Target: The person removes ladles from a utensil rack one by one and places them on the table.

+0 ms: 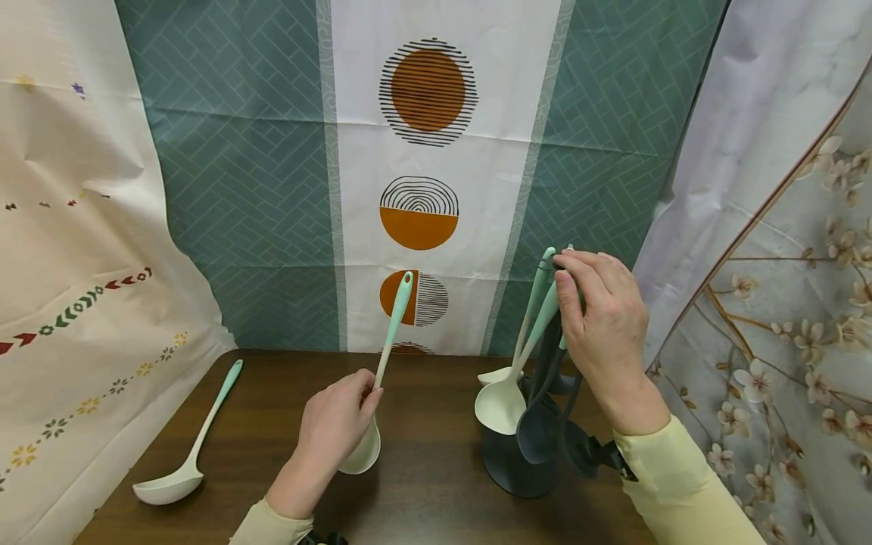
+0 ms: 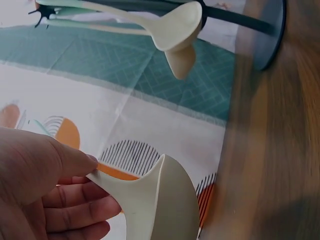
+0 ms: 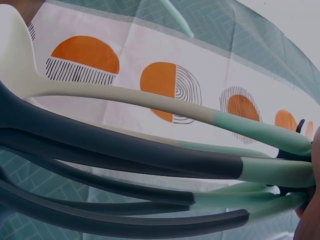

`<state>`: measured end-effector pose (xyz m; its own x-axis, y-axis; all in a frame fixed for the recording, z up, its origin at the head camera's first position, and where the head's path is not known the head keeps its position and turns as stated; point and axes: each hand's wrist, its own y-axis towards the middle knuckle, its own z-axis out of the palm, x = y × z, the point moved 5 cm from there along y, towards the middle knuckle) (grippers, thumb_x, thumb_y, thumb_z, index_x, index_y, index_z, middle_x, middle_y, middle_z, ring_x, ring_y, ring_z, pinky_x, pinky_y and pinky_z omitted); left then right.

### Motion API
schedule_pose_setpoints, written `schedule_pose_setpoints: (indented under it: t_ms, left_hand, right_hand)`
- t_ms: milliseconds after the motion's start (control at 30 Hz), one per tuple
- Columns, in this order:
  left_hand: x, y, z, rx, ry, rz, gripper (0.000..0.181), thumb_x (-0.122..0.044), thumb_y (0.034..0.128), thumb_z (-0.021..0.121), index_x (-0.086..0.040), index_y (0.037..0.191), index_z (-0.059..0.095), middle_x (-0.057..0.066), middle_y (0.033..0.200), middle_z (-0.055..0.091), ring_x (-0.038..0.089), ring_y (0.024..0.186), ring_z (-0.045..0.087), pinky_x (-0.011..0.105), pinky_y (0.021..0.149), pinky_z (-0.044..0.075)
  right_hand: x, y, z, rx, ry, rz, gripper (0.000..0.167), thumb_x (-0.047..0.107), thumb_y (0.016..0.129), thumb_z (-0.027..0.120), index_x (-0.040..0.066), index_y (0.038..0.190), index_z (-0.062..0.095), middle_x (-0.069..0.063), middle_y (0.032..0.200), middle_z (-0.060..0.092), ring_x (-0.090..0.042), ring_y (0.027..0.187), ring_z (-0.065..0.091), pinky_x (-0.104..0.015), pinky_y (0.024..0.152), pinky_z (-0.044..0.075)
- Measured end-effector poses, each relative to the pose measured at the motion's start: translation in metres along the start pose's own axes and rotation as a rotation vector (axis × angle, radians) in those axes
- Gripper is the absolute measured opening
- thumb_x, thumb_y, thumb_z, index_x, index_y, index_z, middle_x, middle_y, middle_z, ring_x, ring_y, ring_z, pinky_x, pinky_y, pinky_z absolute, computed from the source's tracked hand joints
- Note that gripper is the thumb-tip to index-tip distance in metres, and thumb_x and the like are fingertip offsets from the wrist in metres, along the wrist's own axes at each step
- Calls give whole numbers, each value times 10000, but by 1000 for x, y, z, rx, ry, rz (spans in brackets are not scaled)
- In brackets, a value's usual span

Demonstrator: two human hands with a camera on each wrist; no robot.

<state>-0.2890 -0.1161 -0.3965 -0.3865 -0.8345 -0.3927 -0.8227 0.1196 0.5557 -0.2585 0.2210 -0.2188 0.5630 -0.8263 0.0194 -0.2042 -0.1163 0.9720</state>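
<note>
Ladle (image 1: 384, 363): held above the worktop (image 1: 429, 484), between the rack (image 1: 518, 477) and a second ladle (image 1: 170, 487); bowl down, mint handle rising with a slight lean to the right, a hole at its tip.
Left hand (image 1: 337, 416): thumb and fingers pinch the pale neck just above the bowl.
Right hand (image 1: 606, 325): at the head of the rack, among the handle tips; whether its fingers pinch one or only steady the stand, I cannot tell.
Rack load: a pale ladle (image 1: 500, 405) hangs in front, dark utensils (image 1: 538, 433) close beside it, their handles bunched near the hooks (image 2: 42, 11).
Worktop's left side: the second ladle lies there, handle pointing away, well apart from the rest.
Neck grip: this low, a loose pinch would probably let the long handle sway; better keep it firm, with the wrist quiet and the hole in sight.
Rack care: light pressure straight down seems safest; a sideways push could tilt the stand or knock the hanging bowls together.
Handle tips: crowded, so best parted one at a time, without tugging.
</note>
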Motion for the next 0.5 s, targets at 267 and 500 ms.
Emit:
schedule_pose_setpoints:
  t_ms: [267, 500]
  left_hand:
    - [20, -2, -2, 48, 22, -41, 153, -145, 976, 857, -160, 930, 712, -96, 723, 617, 121, 579, 513, 377, 520, 442]
    - [37, -2, -3, 81, 33, -73, 140, -133, 993, 837, -123, 938, 708, -58, 713, 614, 141, 563, 500, 380, 523, 444]
  right_hand:
    - [0, 0, 0, 2, -4, 9, 441, 377, 1175, 530, 46, 1292, 797, -137, 1320, 758, -381, 1283, 669, -476, 1187, 442]
    - [0, 0, 0, 7, -5, 8, 461, 392, 1179, 519, 42, 1292, 797, -143, 1320, 758, -386, 1283, 669, -482, 1192, 438]
